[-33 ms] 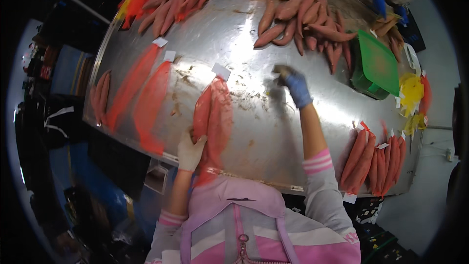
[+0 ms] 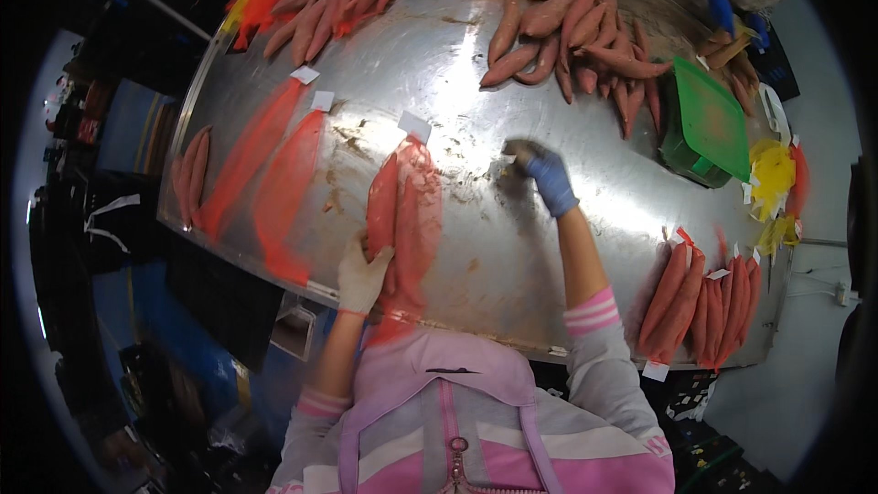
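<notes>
Head | left hand [image 2: 363, 276] — still gripping mesh bag [image 2: 416, 210] | right hand [image 2: 549, 178] — perhaps nearer

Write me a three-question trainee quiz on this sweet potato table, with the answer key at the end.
1. True or false: the white-gloved left hand touches the filled red mesh bag.

2. Which stands right beside the pile of loose sweet potatoes?
a) woven basket
b) green plastic container
c) glass jar

3. Fill in the number: between the filled red mesh bag and the leftmost sweet potatoes lie ____ flat red mesh nets.

Key: 1. True. 2. b. 3. two.
</notes>
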{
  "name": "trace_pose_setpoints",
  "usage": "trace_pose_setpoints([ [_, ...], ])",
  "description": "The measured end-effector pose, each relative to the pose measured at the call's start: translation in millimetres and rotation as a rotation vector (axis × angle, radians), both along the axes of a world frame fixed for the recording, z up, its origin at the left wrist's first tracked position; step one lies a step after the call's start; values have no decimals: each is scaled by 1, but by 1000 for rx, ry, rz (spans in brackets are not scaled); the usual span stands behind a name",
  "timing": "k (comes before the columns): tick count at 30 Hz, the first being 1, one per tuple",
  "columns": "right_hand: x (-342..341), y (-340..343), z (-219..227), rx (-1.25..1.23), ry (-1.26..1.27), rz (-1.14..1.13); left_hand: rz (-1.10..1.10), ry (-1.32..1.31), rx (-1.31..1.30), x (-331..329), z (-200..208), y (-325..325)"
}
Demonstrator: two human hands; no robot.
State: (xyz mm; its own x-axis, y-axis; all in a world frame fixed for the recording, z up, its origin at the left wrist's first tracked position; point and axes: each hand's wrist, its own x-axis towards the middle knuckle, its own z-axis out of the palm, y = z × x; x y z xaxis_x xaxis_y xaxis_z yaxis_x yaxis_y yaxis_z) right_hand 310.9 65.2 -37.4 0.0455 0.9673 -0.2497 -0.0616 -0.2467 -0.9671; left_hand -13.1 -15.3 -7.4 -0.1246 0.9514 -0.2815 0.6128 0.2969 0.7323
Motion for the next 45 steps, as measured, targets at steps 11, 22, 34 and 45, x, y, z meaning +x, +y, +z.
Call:
trace_pose_setpoints([
  [11, -104, -143, 4, -436, -410, 581, 23, -79, 209, 20, -40, 9],
  [22, -122, -179, -15, -118, -485, 321, -514, 175, 373, 23, 43, -73],
  [34, -117, -197, 2, -215, 6, 112, -167, -633, -78, 4, -11, -82],
  [45, -120, -207, 21, -210, 29, 142, 174, -1232, -89, 0, 7, -77],
])
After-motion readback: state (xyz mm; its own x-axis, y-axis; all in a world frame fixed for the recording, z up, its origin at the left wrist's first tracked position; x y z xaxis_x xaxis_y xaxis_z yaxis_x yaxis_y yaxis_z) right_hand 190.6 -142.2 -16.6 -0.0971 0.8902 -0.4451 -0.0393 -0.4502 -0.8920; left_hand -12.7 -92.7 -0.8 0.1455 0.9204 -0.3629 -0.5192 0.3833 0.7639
